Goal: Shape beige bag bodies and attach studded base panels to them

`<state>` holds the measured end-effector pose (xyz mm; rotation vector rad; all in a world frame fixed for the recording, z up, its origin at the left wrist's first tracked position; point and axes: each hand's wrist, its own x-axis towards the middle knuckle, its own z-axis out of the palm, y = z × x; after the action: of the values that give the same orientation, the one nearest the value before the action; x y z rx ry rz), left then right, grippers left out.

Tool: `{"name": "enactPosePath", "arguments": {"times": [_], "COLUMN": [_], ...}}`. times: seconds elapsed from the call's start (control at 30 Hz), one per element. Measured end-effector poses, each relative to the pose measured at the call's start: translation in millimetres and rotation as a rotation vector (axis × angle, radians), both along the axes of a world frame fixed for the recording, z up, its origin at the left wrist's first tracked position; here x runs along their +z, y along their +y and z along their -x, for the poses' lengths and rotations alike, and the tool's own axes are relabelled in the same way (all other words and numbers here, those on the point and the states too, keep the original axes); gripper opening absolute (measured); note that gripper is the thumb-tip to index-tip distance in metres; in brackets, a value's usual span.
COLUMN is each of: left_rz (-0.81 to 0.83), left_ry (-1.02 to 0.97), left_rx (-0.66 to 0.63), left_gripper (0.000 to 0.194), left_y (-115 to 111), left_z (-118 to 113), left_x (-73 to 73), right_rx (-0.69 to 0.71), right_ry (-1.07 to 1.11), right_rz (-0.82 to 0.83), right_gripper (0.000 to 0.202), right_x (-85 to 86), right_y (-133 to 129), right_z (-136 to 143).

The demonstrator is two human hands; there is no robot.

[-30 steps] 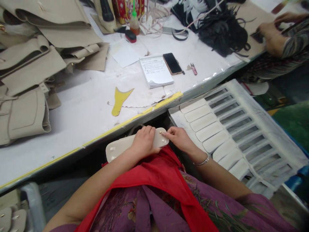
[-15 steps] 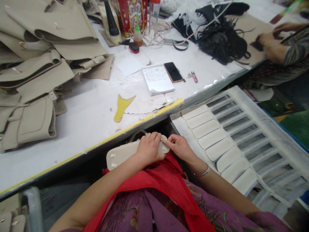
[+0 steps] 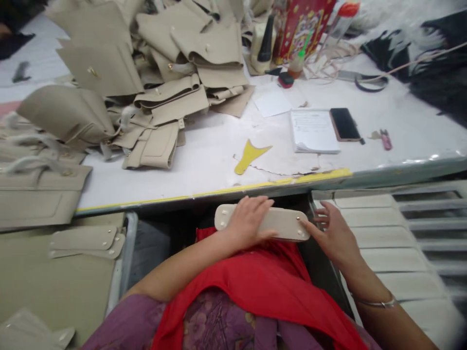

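Note:
A beige handbag (image 3: 280, 221) rests across my lap, its oblong rounded base turned up. White-capped feet show at both ends, with a bare brass stud at the right end. My left hand (image 3: 250, 221) lies over the middle of the base and holds it, thumb along the near edge. At the right end, the thumb tip of my right hand (image 3: 335, 233) comes up to the stud. The other fingers of that hand are apart, with nothing visible in them. The bag's body below is hidden.
Beige bags and leather parts (image 3: 160, 141) are heaped on the white table (image 3: 204, 182). A yellow template (image 3: 250, 155), notepad (image 3: 314, 131), phone (image 3: 345, 124) and pink snips (image 3: 386, 140) lie there too. Beige panels (image 3: 383, 233) line a slotted rack at right. A bin (image 3: 129, 243) stands left.
The view has turned left, bringing more bags into sight. My right hand's fingers, bent in a pinch at the stud before, are now spread. My left hand stays on the bag.

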<state>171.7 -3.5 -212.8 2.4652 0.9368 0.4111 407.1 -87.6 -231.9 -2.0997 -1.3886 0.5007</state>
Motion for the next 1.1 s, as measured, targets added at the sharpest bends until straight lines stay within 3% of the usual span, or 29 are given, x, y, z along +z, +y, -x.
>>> {"name": "enactPosePath", "arguments": {"times": [0.07, 0.13, 0.23, 0.33, 0.47, 0.77, 1.1], "left_rz": [0.096, 0.326, 0.658, 0.814, 0.826, 0.667, 0.7], "left_ry": [-0.095, -0.157, -0.269, -0.412, -0.453, -0.34, -0.333], "left_rx": [0.301, 0.49, 0.506, 0.49, 0.487, 0.497, 0.514], "left_gripper": [0.033, 0.023, 0.028, 0.034, 0.034, 0.032, 0.033], "left_y": [6, 10, 11, 9, 11, 14, 17], "left_z": [49, 89, 119, 120, 117, 118, 115], "left_x": [-2.3, -10.4, -27.4, -39.0, -43.4, -43.8, -44.3], "right_rx": [0.149, 0.404, 0.781, 0.931, 0.937, 0.847, 0.856], "right_ry": [-0.165, -0.245, -0.251, -0.276, -0.31, -0.36, -0.304], "right_rz": [-0.116, -0.16, -0.107, -0.055, -0.005, 0.02, 0.042], "right_gripper": [0.063, 0.058, 0.066, 0.072, 0.066, 0.064, 0.068], "right_x": [12.9, 21.5, 20.8, 10.8, 3.0, 3.9, 5.7], "right_y": [7, 18, 43, 67, 80, 75, 81], "right_z": [17, 45, 96, 136, 156, 164, 168]}}
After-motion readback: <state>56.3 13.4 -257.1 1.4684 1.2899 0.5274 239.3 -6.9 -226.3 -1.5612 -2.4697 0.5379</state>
